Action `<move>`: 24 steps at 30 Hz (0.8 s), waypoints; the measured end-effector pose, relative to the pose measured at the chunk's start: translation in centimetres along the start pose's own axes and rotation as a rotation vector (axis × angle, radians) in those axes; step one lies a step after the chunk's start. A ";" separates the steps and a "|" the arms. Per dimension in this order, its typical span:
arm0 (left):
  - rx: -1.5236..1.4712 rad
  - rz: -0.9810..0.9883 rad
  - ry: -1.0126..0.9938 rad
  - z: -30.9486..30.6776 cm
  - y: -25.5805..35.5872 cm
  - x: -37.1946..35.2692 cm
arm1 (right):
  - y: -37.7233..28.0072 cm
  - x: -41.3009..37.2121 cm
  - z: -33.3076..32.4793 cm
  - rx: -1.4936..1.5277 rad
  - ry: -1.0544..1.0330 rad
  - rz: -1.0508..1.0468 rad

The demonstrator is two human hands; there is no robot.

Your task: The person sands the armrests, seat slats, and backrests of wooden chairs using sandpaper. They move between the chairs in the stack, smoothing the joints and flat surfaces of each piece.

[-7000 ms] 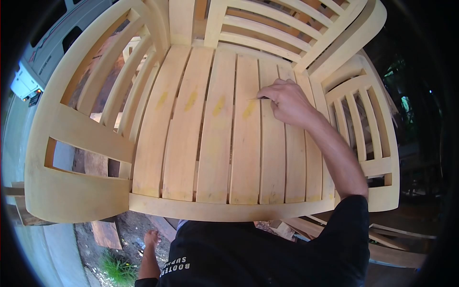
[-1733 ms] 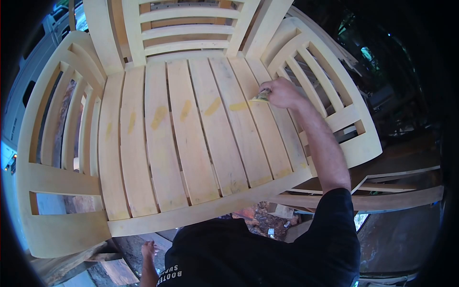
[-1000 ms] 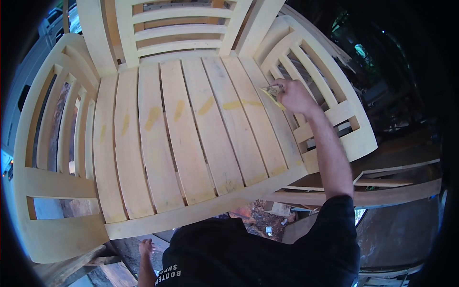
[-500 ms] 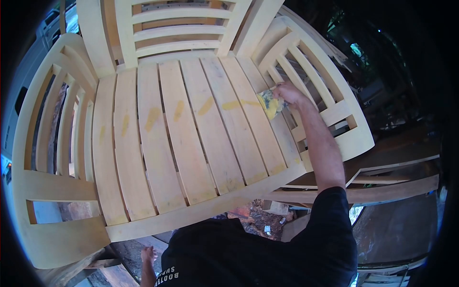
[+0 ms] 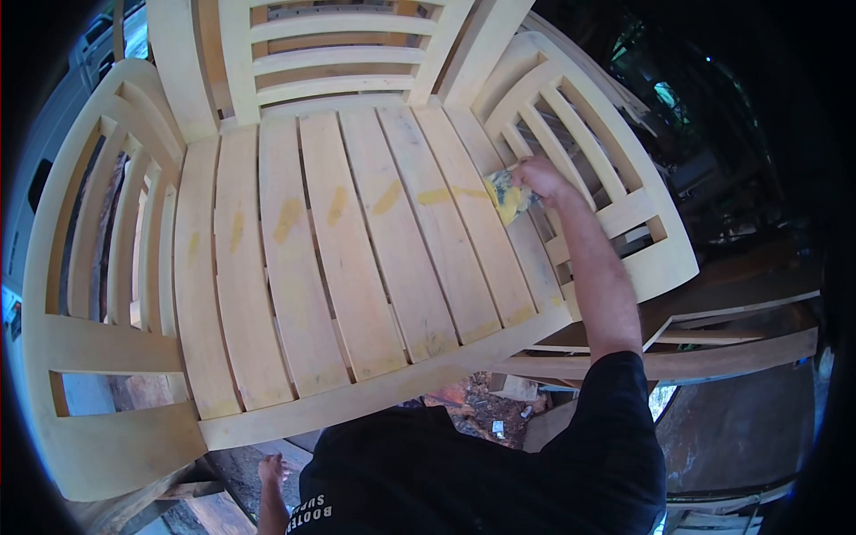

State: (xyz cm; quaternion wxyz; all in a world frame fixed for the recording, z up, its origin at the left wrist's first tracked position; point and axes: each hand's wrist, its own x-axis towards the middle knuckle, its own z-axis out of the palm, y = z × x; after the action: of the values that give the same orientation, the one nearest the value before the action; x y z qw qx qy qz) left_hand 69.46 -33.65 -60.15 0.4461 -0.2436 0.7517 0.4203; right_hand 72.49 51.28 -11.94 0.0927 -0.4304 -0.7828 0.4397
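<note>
My right hand (image 5: 540, 179) is closed around a flat, grey scraper (image 5: 508, 194) smeared with yellow paste. Its straight edge rests on the right-hand slats of a pale wooden bench seat (image 5: 357, 267), beside the right armrest. A row of yellow filler smears (image 5: 388, 198) crosses the slats to the left of the scraper. Low at the left, under the front rail, hangs my left hand (image 5: 273, 469), its fingers loosely apart and nothing visible in it.
The slatted left armrest (image 5: 107, 343) and right armrest (image 5: 615, 218) flank the seat, and the slatted backrest (image 5: 337, 58) rises behind. Brown wooden furniture parts (image 5: 713, 352) stand close at the right. A light vehicle (image 5: 53, 134) is beyond the left side.
The scraper and my right hand have shifted very slightly to the right on the slats. My left hand has moved slightly left and up.
</note>
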 end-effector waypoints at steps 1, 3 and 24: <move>-0.008 0.000 -0.002 0.0 -0.1 0.1 | 0.2 0.2 0.0 -0.040 0.006 -0.005; -0.025 -0.001 -0.006 0.0 -0.3 0.6 | 0.4 0.4 0.0 -0.073 0.005 -0.008; 0.000 0.004 0.028 1.0 0.0 0.3 | -2.9 -0.8 -0.2 -0.893 0.261 -0.120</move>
State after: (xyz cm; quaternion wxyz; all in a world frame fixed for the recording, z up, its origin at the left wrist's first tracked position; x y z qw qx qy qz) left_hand 69.80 -32.81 -60.65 0.4347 -0.2479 0.7584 0.4175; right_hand 71.35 50.09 -9.40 0.0214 -0.4336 -0.9008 -0.0039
